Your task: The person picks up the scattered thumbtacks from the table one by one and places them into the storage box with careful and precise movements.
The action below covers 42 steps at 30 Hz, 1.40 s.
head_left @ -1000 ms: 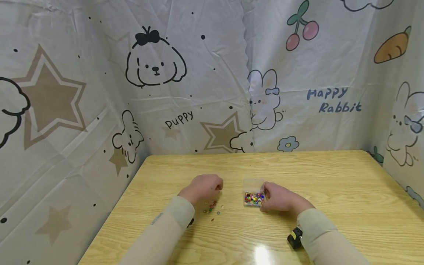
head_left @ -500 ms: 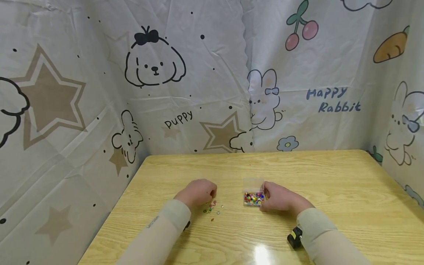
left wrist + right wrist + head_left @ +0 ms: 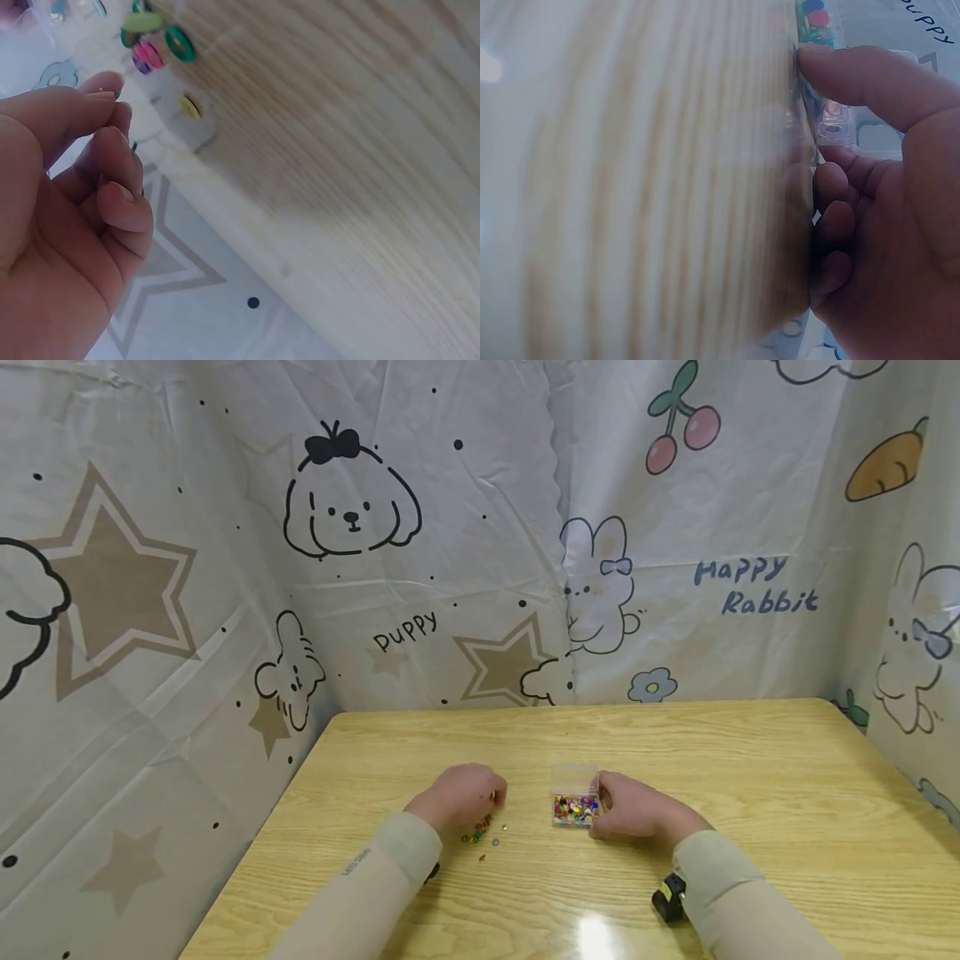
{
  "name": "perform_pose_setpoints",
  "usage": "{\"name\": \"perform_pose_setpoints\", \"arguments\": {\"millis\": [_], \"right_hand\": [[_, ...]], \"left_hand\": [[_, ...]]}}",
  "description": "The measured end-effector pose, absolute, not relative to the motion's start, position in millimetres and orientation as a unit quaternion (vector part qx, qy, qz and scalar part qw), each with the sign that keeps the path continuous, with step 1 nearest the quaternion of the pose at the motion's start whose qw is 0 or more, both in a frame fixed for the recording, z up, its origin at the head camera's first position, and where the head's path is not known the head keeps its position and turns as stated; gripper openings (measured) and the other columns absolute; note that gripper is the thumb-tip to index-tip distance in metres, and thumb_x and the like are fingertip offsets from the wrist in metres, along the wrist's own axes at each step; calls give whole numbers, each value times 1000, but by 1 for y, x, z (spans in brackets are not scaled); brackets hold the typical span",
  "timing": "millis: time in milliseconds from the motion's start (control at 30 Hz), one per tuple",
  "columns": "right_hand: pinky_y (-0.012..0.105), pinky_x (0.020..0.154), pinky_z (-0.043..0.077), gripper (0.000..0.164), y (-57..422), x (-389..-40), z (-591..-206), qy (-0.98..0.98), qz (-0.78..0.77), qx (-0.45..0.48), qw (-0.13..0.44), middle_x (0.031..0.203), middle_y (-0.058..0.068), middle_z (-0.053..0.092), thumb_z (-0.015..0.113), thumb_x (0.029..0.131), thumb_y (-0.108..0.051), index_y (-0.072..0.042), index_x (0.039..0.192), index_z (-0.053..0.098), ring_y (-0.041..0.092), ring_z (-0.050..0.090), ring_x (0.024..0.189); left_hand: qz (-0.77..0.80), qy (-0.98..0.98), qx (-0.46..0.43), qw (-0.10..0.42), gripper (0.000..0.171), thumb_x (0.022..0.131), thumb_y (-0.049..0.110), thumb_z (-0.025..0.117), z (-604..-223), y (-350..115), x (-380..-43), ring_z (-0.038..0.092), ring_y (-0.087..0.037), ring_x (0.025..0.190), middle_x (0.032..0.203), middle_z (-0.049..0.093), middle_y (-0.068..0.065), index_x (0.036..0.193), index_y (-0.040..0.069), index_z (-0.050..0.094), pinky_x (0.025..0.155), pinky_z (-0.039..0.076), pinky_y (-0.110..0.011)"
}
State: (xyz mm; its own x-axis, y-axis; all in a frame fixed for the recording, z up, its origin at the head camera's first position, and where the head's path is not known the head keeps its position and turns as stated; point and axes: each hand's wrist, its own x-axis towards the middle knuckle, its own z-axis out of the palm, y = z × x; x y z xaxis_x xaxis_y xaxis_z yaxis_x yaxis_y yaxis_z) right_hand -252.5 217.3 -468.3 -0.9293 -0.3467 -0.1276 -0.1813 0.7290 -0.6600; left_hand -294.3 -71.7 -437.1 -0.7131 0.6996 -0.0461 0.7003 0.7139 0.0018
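My left hand [image 3: 463,795] is just above and behind a loose group of small coloured beads [image 3: 476,837] on the table. In the left wrist view its thumb and index fingertip meet, with a tiny dark bluish sliver between them, apparently a bead mostly hidden by the fingers. Green, pink and yellow disc-shaped beads [image 3: 180,45] lie beyond the fingertips. My right hand [image 3: 637,806] grips the right side of a small clear plastic box [image 3: 576,825], thumb in front and fingers behind. Its lid [image 3: 573,778] stands open at the back, and many mixed beads [image 3: 576,810] fill it.
A few single beads [image 3: 496,842] lie apart from the group, between it and the box. The wood-grain table [image 3: 720,752] ends at a printed curtain [image 3: 480,568] behind and at the sides. A black wrist camera [image 3: 668,900] hangs under the right sleeve.
My left hand first drew left and towards the loose beads, then shifted back to the right and slightly away. My right hand and the box have kept their place.
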Motion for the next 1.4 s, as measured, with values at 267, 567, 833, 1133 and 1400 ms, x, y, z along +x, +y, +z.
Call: {"name": "perform_pose_setpoints", "arguments": {"millis": [267,567,833,1133,1400], "right_hand": [[35,61,35,45,218,-252,-468,920,-343,-147,122,78,6,47,79,69,-22,-9,98,47,17,43,67],[35,61,35,45,218,-251,-467,917,-348,-150,122,77,5,46,78,69,-21,-8,98,47,17,44,67],[35,61,35,45,218,-252,-468,918,-345,-155,119,77,5,46,79,69,-22,-9,98,47,17,43,67],[35,61,35,43,217,-251,-465,918,-345,-160,115,75,5,45,78,70,-21,-7,98,48,17,43,67],[35,61,35,44,218,-252,-466,918,-344,-158,114,76,5,45,79,69,-21,-7,97,49,17,43,67]], "left_hand": [[27,918,396,12,13,93,15,60,-439,-50,-292,47,-6,63,74,56,10,81,20,62,64,45,-26],[-10,897,440,-32,17,93,12,57,-437,-16,-282,44,-5,60,71,53,12,79,23,55,56,41,-22],[-20,876,477,-75,18,94,18,60,-440,6,-276,40,-3,58,72,46,11,76,25,58,49,36,-17],[-60,887,457,-39,25,96,19,56,-442,14,-274,38,-5,58,68,45,10,71,25,57,48,34,-18],[-50,894,444,-30,25,93,16,58,-440,15,-276,37,-4,57,67,47,11,69,24,58,50,33,-20]]}}
